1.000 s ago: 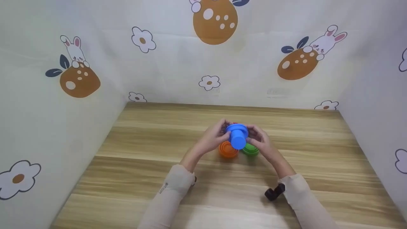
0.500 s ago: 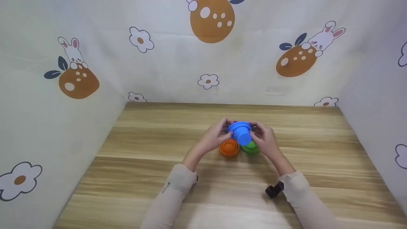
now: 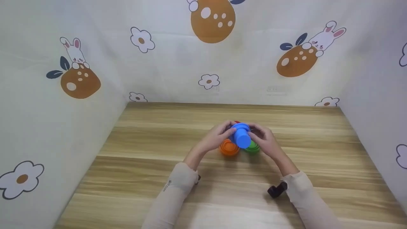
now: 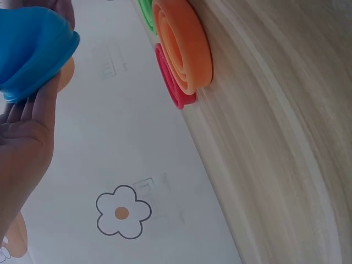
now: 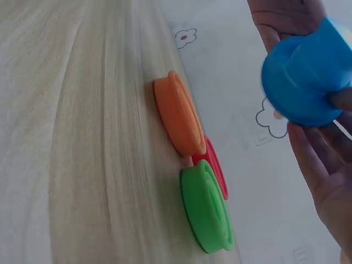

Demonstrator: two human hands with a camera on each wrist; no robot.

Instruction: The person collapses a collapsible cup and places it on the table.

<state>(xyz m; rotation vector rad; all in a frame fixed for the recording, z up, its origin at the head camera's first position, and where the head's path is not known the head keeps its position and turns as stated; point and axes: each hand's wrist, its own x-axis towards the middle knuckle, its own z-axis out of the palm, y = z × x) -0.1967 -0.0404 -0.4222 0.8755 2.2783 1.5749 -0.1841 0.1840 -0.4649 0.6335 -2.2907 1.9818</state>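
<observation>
In the head view a blue collapsible cup (image 3: 243, 139) hangs above the table, partly extended in steps, its narrow base tilted toward me. My left hand (image 3: 216, 138) grips it from the left, thumb on its near side. From the right my right hand (image 3: 264, 140) holds it with thumb and fingers. Below lie a flattened orange cup (image 3: 229, 149) and a flattened green cup (image 3: 252, 147). Behind them a red cup (image 3: 237, 121) is mostly hidden. In the right wrist view the blue cup (image 5: 308, 77) shows a wide rim part and narrower base.
The wooden table (image 3: 152, 133) stretches out around the cups. White patterned sheets (image 3: 171, 63) stand along its back and both sides. A black wrist device (image 3: 277, 190) sticks out from the right sleeve.
The blue cup has tilted and shifted slightly in both hands, its base swinging right and then a little lower. The left thumb now lies further over its side. The cups on the table stay put.
</observation>
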